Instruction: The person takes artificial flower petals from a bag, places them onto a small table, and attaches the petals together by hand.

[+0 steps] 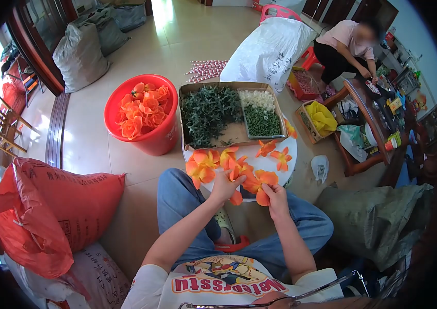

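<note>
My left hand [224, 186] is closed on orange artificial flower petals [239, 167] over the near edge of a round white stool [288, 167]. Close beside it, my right hand [278, 200] pinches another orange flower petal piece [260, 180] between thumb and fingers. More orange and yellow petal pieces [203, 160] lie at the left of the stool top, with a loose one [282, 158] on the right. Behind them a cardboard box [234, 131] holds dark green leaf pieces [205, 110] and a clear tray with small green stems [262, 122] and white bits [257, 99].
A red bucket [151, 147] full of orange flowers stands left of the box. Sacks, one of them red [48, 206], flank me on both sides. Pink beads [205, 70] lie on the floor. At the right back, another person [347, 46] works at a wooden table [365, 113].
</note>
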`<action>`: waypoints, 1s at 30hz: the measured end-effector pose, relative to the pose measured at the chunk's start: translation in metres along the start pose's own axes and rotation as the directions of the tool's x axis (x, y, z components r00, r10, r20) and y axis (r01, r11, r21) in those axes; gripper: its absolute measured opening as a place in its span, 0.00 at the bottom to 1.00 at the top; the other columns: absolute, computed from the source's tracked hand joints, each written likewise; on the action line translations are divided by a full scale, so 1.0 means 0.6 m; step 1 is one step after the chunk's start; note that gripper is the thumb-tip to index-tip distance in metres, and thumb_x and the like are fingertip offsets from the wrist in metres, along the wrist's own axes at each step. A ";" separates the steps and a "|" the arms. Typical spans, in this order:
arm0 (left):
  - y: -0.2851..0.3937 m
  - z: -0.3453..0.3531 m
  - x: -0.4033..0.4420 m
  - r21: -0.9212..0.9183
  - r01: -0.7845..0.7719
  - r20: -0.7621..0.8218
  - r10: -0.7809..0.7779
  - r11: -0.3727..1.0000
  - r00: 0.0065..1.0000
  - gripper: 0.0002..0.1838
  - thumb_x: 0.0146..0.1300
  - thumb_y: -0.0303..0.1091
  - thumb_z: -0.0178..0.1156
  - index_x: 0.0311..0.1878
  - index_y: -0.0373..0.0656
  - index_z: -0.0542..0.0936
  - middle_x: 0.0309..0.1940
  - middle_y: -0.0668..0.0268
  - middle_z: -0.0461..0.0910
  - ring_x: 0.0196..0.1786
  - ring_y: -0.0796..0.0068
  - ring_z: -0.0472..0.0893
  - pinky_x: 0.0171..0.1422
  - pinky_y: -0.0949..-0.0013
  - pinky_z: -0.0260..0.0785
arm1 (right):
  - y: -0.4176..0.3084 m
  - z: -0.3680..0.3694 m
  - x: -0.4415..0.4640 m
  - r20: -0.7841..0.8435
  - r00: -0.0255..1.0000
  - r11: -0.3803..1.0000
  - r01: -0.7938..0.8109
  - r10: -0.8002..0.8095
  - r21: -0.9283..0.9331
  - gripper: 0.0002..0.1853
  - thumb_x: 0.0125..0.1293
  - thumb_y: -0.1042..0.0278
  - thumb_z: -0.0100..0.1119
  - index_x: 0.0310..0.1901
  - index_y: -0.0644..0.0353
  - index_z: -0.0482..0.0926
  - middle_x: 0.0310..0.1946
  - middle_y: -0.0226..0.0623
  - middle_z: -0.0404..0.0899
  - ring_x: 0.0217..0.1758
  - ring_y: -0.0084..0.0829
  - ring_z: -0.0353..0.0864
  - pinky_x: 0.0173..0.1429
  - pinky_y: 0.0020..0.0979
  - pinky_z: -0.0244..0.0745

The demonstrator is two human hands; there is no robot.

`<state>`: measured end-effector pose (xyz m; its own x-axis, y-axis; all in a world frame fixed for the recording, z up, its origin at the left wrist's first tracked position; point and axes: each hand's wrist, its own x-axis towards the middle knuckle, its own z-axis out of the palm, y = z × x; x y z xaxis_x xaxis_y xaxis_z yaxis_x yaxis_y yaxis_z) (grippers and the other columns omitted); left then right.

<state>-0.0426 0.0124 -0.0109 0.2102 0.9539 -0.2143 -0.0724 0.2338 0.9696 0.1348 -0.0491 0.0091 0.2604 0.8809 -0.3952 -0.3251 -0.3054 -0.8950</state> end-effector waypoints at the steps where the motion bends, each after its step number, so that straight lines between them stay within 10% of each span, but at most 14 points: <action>1: 0.004 0.000 -0.001 0.022 0.013 0.002 -0.013 1.000 1.000 0.12 0.58 0.32 0.66 0.41 0.34 0.82 0.33 0.67 0.83 0.36 0.83 0.78 0.43 0.74 0.70 | 0.000 0.000 0.000 -0.001 1.000 1.000 0.002 -0.002 -0.006 0.08 0.63 0.73 0.61 0.41 0.67 0.79 0.34 0.32 0.81 0.34 0.18 0.79 0.40 0.21 0.74; 16: -0.033 0.022 -0.002 -0.120 0.063 -0.032 -0.068 0.991 0.997 0.08 0.58 0.29 0.66 0.39 0.37 0.81 0.31 0.70 0.81 0.33 0.84 0.76 0.39 0.75 0.69 | 0.011 -0.013 0.009 -0.096 0.979 0.968 0.159 -0.180 -0.192 0.13 0.58 0.74 0.64 0.45 0.63 0.77 0.37 0.31 0.78 0.43 0.22 0.76 0.46 0.25 0.71; 19: -0.027 0.019 -0.005 -0.138 0.064 -0.050 -0.071 0.988 0.996 0.08 0.59 0.29 0.66 0.38 0.37 0.81 0.31 0.71 0.81 0.33 0.85 0.76 0.39 0.76 0.68 | -0.019 0.017 -0.016 -0.174 0.829 0.789 0.409 -0.531 -0.459 0.15 0.55 0.75 0.64 0.45 0.59 0.76 0.43 0.34 0.76 0.51 0.31 0.73 0.53 0.32 0.68; 24: -0.033 0.019 0.000 -0.166 0.066 -0.045 -0.074 0.984 0.996 0.08 0.59 0.30 0.67 0.39 0.37 0.81 0.32 0.72 0.81 0.34 0.86 0.75 0.40 0.76 0.68 | -0.051 0.026 -0.021 0.398 0.491 0.047 0.673 -0.775 -0.738 0.15 0.51 0.76 0.62 0.43 0.58 0.77 0.45 0.37 0.76 0.53 0.42 0.72 0.57 0.39 0.66; 30: -0.026 0.004 -0.011 -0.033 0.112 0.006 -0.112 0.993 0.994 0.14 0.61 0.39 0.66 0.43 0.39 0.82 0.35 0.70 0.82 0.39 0.83 0.78 0.47 0.75 0.69 | -0.023 0.019 -0.010 0.391 0.563 0.136 0.678 -0.728 -0.723 0.09 0.51 0.76 0.63 0.36 0.58 0.80 0.41 0.30 0.79 0.51 0.40 0.73 0.56 0.39 0.67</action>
<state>-0.0407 0.0023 -0.0245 0.2229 0.9205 -0.3209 -0.0807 0.3455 0.9349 0.1272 -0.0462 0.0264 0.0278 0.8600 0.5096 0.7891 0.2941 -0.5393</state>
